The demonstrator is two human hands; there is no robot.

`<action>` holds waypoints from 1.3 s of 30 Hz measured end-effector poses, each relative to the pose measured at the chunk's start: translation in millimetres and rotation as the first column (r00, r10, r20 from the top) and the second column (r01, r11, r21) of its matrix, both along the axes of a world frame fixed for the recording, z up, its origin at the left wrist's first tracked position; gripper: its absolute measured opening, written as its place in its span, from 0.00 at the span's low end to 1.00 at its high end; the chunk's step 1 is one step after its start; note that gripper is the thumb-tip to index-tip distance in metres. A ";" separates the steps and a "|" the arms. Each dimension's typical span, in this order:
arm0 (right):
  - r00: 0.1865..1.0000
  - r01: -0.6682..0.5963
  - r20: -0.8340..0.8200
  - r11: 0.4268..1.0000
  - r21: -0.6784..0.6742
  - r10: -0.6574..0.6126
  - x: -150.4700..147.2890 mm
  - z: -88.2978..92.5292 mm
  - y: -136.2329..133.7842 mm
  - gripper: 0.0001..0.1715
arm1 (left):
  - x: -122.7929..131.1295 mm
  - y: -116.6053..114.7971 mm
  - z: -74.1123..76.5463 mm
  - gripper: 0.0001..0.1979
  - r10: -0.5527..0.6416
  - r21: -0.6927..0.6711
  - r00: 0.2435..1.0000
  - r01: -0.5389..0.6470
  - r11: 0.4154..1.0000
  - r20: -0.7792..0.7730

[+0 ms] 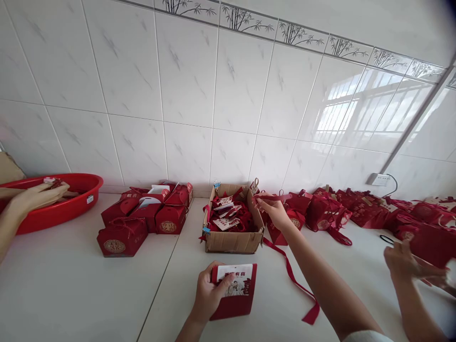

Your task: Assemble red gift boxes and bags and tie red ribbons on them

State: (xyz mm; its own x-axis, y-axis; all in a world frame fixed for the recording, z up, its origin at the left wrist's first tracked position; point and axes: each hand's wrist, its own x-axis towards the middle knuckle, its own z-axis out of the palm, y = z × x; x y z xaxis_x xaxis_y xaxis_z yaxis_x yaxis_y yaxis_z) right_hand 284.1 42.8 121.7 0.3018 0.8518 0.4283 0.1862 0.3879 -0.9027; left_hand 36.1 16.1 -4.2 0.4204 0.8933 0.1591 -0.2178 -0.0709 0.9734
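Note:
My left hand (pixel 210 292) is closed round a flat red packet (pixel 233 308), with the thumb pressing a white printed card (pixel 238 280) against its front. Above the table, just right of an open cardboard box (pixel 233 243), my right hand (pixel 272 211) pinches a red ribbon (pixel 280 196). Inside that box lies a tangle of red ribbons with white printed tags (pixel 227 223). A long ribbon tail (pixel 294 278) trails from beside the box across the white table; whether it joins the ribbon in my fingers, I cannot tell.
Red gift boxes (pixel 123 239) cluster left of the cardboard box. More red bags (pixel 324 211) line the wall at right. One person's hands (pixel 41 199) reach into a red basin (pixel 89 190) at far left. Another person's hand (pixel 404 259) works at far right.

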 end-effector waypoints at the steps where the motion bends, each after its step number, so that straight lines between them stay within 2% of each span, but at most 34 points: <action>1: 0.999 -0.040 -0.017 0.998 0.043 0.041 -5.1 -0.1 -7.5 0.17 | 0.5 -0.3 -0.7 0.18 0.010 0.005 1.000 -0.010 1.000 0.004; 6: 0.970 -0.208 -0.082 0.957 0.201 0.228 -39.1 -8.7 -57.4 0.12 | 1.0 0.5 -3.6 0.18 0.039 0.037 0.999 -0.039 0.999 0.003; 10: 0.939 -0.264 -0.143 0.921 0.287 0.314 -71.6 -16.4 -98.5 0.16 | 2.5 4.4 -8.9 0.16 0.057 0.077 0.998 -0.055 0.995 -0.022; 14: 0.854 -0.321 -0.298 0.883 0.342 0.426 -93.6 -29.1 -127.2 0.10 | -3.3 3.5 -9.8 0.12 0.084 0.125 0.996 -0.080 0.989 -0.030; 16: 0.839 -0.305 -0.355 0.896 0.322 0.413 -96.6 -39.4 -136.4 0.05 | -15.9 -2.1 -0.2 0.10 0.041 0.158 0.999 -0.035 0.987 -0.033; 19: 0.906 -0.239 -0.291 0.939 0.246 0.307 -92.6 -52.1 -147.7 0.02 | -45.2 -17.3 29.4 0.07 -0.113 0.247 0.993 0.116 0.962 -0.027; 20: 0.925 -0.232 -0.247 0.944 0.236 0.290 -90.3 -53.8 -151.4 0.02 | -55.3 -23.5 41.5 0.05 -0.211 0.373 0.977 0.211 0.903 -0.042; 22: 0.938 -0.271 -0.148 0.931 0.246 0.313 -86.7 -52.8 -158.6 0.04 | -71.6 -35.9 65.0 0.10 -0.312 0.587 0.941 0.326 0.741 -0.129; 23: 0.934 -0.310 -0.100 0.916 0.255 0.344 -85.9 -50.6 -161.9 0.05 | -76.9 -41.6 75.0 0.12 -0.352 0.651 0.920 0.375 0.661 -0.172; 25: 0.910 -0.391 -0.035 0.884 0.255 0.413 -86.9 -45.1 -167.0 0.07 | -81.3 -51.1 90.0 0.09 -0.391 0.691 0.892 0.431 0.580 -0.228; 27: 0.892 -0.431 -0.035 0.870 0.239 0.451 -90.8 -41.1 -169.5 0.08 | -79.4 -57.5 98.0 0.08 -0.398 0.716 0.882 0.446 0.537 -0.251; 30: 0.871 -0.444 -0.112 0.865 0.236 0.478 -98.8 -41.8 -169.6 0.06 | -72.6 -62.0 100.8 0.09 -0.349 0.748 0.895 0.430 0.506 -0.278; 34: 0.817 -0.482 -0.225 0.843 0.240 0.532 -107.6 -51.7 -168.6 0.04 | -68.0 -61.9 96.3 0.10 -0.268 0.793 0.916 0.394 0.465 -0.298; 39: 0.812 -0.451 -0.344 0.881 0.140 0.471 -117.7 -59.7 -172.4 0.05 | -67.7 -58.4 86.9 0.11 -0.197 0.831 0.922 0.385 0.401 -0.332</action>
